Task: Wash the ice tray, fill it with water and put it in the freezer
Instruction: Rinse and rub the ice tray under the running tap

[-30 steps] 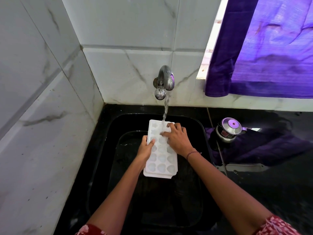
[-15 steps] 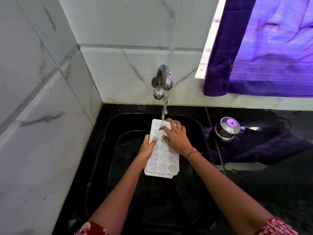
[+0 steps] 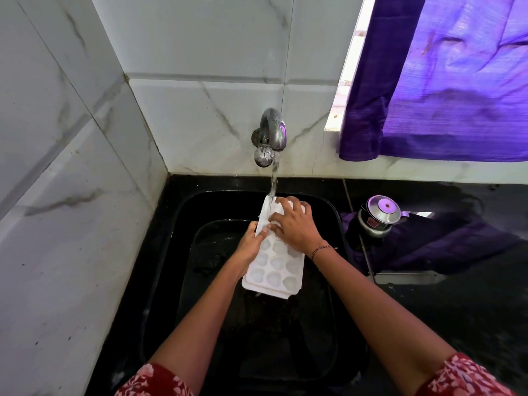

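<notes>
A white ice tray (image 3: 275, 271) with round cells is held over the black sink (image 3: 183, 224), its far end under the running water. My left hand (image 3: 251, 244) grips the tray's left edge, thumb on top. My right hand (image 3: 294, 224) lies over the tray's far half with fingers spread and bent, rubbing the cells. Water falls from the chrome tap (image 3: 270, 140) onto the tray's far left corner and spills off it.
Marble-tiled walls close the left and back. A black counter (image 3: 457, 310) runs to the right, with a steel pot with a lid (image 3: 378, 215) beside the sink. A purple curtain (image 3: 445, 81) hangs over the window at top right.
The tray has tilted, its far end swung left under the stream. My right hand has slid toward the tray's far end, and my left hand has shifted up along the left edge.
</notes>
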`<act>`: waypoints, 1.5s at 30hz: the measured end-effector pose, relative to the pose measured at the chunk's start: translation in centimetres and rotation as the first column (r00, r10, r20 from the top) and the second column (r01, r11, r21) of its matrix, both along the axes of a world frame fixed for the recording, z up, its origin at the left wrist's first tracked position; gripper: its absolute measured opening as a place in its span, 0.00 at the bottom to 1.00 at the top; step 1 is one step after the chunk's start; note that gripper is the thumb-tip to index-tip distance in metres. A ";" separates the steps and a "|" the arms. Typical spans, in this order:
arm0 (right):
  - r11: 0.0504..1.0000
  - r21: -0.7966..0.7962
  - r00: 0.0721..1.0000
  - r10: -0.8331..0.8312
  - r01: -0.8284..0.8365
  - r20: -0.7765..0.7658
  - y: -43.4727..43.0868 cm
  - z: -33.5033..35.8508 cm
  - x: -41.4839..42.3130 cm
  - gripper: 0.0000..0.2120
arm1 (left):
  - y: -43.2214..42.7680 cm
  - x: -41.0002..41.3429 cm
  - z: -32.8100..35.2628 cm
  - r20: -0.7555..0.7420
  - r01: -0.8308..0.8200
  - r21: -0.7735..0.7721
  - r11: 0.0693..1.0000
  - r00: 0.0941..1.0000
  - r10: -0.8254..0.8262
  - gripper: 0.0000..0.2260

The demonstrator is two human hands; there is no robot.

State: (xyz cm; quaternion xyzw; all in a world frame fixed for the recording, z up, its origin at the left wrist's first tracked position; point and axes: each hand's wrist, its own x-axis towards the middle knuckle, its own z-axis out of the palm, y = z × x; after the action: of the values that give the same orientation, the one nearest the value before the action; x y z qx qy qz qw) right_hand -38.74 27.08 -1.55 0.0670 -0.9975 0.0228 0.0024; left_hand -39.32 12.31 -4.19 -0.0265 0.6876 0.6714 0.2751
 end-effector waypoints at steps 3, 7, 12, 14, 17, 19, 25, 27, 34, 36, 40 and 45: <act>0.999 -0.028 0.999 -0.034 0.035 0.028 -0.4 -0.2 0.0 0.19 | -0.2 -0.3 0.4 0.000 0.016 0.019 1.000 1.000 -0.016 0.07; 0.995 -0.101 0.999 -0.004 0.007 0.034 -0.1 -0.3 0.0 0.17 | -0.7 0.1 0.4 0.004 0.030 -0.011 0.999 1.000 -0.030 0.05; 0.998 -0.067 0.998 -0.017 0.020 0.054 -1.3 -1.0 0.3 0.18 | -1.5 0.8 0.4 -0.003 0.001 -0.037 0.999 1.000 -0.001 0.08; 0.996 -0.089 0.996 0.012 -0.004 0.093 -1.4 -1.2 0.3 0.18 | -2.2 0.7 0.3 -0.085 0.046 -0.194 0.980 0.994 -0.063 0.09; 0.985 -0.168 0.994 0.053 -0.037 0.093 -1.4 -1.2 0.3 0.15 | -3.4 0.8 0.2 -0.239 0.065 -0.528 0.846 0.946 -0.222 0.10; 0.971 -0.238 0.996 0.043 -0.024 0.074 -1.6 -1.6 0.6 0.12 | -3.9 0.8 0.1 -0.319 -0.006 -0.651 0.759 0.909 -0.267 0.11; 0.965 -0.259 0.983 0.000 0.049 0.184 -1.6 -3.2 1.4 0.11 | -5.0 0.6 -0.2 -0.453 -0.180 -0.793 0.581 0.813 -0.366 0.14; 0.974 -0.206 0.978 -0.048 0.090 0.202 -1.7 -3.4 1.3 0.12 | -5.0 0.9 0.0 -0.472 -0.210 -0.800 0.563 0.799 -0.372 0.15; 0.985 -0.017 0.965 -0.166 0.173 0.205 -1.6 -2.7 0.2 0.13 | -4.2 1.6 0.5 -0.546 -0.317 -0.769 0.555 0.778 -0.312 0.17; 0.980 -0.054 0.965 -0.179 0.193 0.193 -1.5 -2.3 -0.1 0.15 | -3.8 1.5 0.4 -0.534 -0.306 -0.744 0.594 0.807 -0.253 0.16; 0.941 -0.211 0.958 -0.230 0.263 0.170 -1.6 -1.7 -0.5 0.17 | -3.5 1.3 0.3 -0.440 -0.232 -0.684 0.692 0.888 -0.137 0.15; 0.931 -0.253 0.954 -0.215 0.265 0.209 -1.4 -1.8 -0.8 0.20 | -3.8 1.6 -0.2 -0.267 -0.132 -0.559 0.819 0.963 -0.028 0.11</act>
State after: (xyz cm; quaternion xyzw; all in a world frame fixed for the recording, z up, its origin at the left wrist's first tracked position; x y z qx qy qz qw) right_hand -39.53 25.68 -3.35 -0.0589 -0.9813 0.1678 -0.0743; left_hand -37.71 8.48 -4.43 -0.0373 0.8864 0.4390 0.1420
